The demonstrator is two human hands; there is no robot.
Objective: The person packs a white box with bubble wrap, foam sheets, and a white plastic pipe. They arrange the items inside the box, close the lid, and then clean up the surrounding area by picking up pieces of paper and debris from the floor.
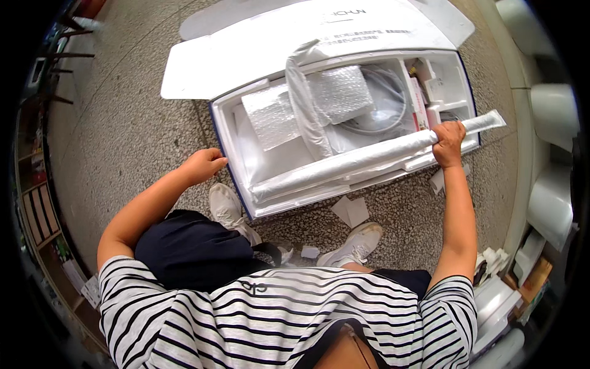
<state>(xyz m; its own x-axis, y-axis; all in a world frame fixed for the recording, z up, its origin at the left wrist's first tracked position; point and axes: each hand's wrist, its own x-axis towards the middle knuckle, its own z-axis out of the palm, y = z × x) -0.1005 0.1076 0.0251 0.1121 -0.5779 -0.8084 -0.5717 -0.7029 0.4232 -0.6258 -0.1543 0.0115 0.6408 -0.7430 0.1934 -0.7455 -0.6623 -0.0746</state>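
Observation:
My right hand (448, 144) is closed around a long tube in white wrapping (345, 165), near its right end. The tube lies slantwise along the near side of an open box with a white foam insert (463, 74). My left hand (205, 165), fingers curled, is beside the box's left edge; whether it touches is unclear. Inside the box, a curved wrapped tube (304, 101) crosses two bubble-wrapped pieces (341, 92) (272, 115). A coiled grey hose (401, 108) in clear plastic sits to their right. A red and white carton (419, 104) stands in a narrow compartment.
The white box lid (258, 50) is folded back on the speckled stone floor (124, 115). Paper scraps (350, 211) lie between the box and my shoes (355, 242). White ceramic fixtures (553, 115) line the right side; shelves (41, 207) stand on the left.

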